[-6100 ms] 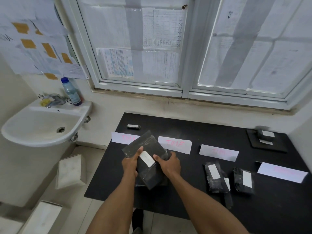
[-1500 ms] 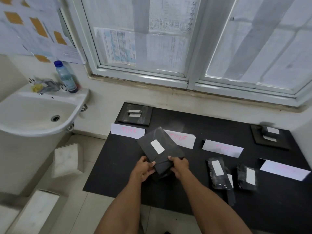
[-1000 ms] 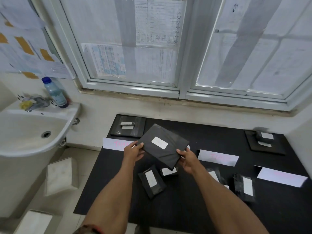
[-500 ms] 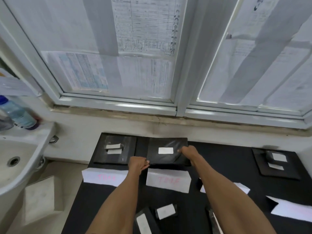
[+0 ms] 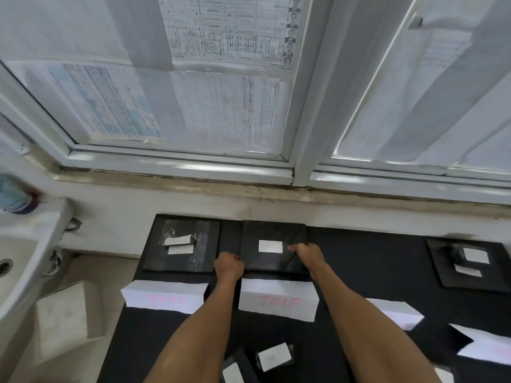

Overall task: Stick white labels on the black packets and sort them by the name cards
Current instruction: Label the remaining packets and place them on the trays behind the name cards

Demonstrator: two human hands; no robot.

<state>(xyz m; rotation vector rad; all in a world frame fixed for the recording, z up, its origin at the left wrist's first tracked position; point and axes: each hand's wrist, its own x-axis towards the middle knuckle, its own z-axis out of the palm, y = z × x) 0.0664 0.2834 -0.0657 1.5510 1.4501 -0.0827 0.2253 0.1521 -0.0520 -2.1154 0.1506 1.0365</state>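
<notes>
A large black packet (image 5: 273,233) with a white label (image 5: 270,246) lies flat at the table's far edge, behind the second name card (image 5: 278,302). My left hand (image 5: 229,265) grips its near left corner with curled fingers. My right hand (image 5: 307,254) holds its right side beside the label. Another labelled black packet (image 5: 181,244) lies to the left, behind the first name card (image 5: 164,295). A third labelled packet (image 5: 467,262) lies at the far right. Small labelled packets (image 5: 273,356) lie between my forearms at the near edge.
Two more white name cards (image 5: 398,313) lie to the right on the black table (image 5: 367,261). A white sink (image 5: 25,250) stands left of the table, with a bottle (image 5: 12,194) on its rim. A papered window (image 5: 221,92) rises right behind the table.
Both hands carried the large labelled packet from above the table's middle to the far edge and laid it flat behind the second name card. My view moved forward.
</notes>
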